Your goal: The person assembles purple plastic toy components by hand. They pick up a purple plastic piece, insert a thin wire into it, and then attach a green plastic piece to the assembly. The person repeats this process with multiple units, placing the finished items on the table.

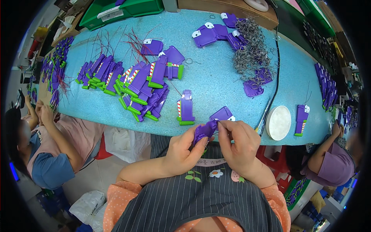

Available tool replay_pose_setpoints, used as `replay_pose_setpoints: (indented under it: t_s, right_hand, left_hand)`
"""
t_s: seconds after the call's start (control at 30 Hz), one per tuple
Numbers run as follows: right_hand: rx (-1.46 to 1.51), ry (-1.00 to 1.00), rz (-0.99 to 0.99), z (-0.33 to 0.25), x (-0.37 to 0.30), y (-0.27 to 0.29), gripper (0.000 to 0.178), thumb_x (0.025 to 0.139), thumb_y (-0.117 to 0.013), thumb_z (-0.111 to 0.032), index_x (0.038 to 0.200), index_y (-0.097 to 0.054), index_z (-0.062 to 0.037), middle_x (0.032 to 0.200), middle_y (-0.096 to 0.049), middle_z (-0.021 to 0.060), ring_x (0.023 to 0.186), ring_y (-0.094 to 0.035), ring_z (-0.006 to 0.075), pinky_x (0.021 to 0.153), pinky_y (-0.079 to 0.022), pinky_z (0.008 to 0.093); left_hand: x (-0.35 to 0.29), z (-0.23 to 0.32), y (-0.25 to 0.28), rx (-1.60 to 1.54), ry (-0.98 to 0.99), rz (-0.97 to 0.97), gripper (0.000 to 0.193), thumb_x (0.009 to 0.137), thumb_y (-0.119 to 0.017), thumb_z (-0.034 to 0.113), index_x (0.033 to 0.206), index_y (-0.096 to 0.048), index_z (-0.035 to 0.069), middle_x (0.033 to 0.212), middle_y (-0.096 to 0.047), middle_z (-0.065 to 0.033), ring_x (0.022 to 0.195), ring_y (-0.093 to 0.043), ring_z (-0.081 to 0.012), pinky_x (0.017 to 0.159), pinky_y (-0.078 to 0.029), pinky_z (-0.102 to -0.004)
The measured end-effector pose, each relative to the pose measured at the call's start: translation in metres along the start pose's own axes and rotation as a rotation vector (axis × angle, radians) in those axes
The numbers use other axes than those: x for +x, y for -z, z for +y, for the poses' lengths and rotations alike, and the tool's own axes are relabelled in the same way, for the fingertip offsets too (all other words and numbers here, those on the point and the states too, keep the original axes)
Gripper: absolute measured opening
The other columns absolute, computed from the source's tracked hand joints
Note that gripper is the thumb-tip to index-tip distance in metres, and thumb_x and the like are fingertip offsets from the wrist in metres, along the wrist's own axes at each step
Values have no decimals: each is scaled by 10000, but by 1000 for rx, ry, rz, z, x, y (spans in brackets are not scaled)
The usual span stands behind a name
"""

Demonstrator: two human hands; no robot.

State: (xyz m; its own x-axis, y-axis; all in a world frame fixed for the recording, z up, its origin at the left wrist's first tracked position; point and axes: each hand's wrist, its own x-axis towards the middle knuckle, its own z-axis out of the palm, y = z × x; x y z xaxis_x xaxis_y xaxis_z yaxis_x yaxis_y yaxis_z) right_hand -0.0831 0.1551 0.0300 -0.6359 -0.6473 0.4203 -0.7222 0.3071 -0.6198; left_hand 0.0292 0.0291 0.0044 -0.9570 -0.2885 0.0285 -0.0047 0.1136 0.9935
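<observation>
My left hand (pixel 181 149) and right hand (pixel 240 145) both pinch one purple plastic part (pixel 204 130) between them, just above my lap; what my right fingertips work at is too small to tell. Just beyond lie a purple piece with a green end (pixel 186 108), then the heap of similar pieces (pixel 141 91) far-left, and tangled wire springs (pixel 250 46) farthest.

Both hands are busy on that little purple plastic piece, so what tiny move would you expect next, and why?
Probably the right hand presses its fingertips down on the purple plastic piece while the left hand steadies it: both hands pinch it at the blue table's near edge, and finished-looking purple pieces with green ends lie piled beyond.
</observation>
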Motion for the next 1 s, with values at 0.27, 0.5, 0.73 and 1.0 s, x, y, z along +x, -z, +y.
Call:
replay_pose_setpoints:
  t_s: [0.27,0.5,0.73,1.0]
  right_hand:
    - [-18,58,-8,5,1,0,105,739,-669,4,788,-577,1,623,-554,89,494,-529,234,441,-403,328]
    - [-15,76,3,6,-4,0,126,733,-684,-12,763,-563,-18,593,-519,68,468,-503,219,426,-384,328]
    - [-22,131,40,12,-11,4,151,738,-689,-26,850,-594,10,619,-549,77,511,-545,223,439,-405,318]
    - [392,-107,-260,13,-4,10,358,875,-574,-157,1135,-473,67,815,-551,151,547,-543,232,505,-434,328]
  left_hand:
    - [3,0,2,-46,48,-38,267,885,-529,31,1134,-514,-63,844,-666,-99,624,-583,-85,558,-468,-246]
    - [0,-2,-1,-94,43,-39,246,886,-528,33,1113,-533,-62,821,-661,-96,636,-588,-88,567,-470,-243]
    - [-1,3,-6,164,-98,-29,283,843,-562,0,1113,-519,-75,746,-634,-118,583,-614,-173,531,-479,-306]
    - [6,12,3,424,-339,-63,310,783,-590,-36,1082,-523,-84,684,-588,-134,538,-590,-246,493,-456,-346]
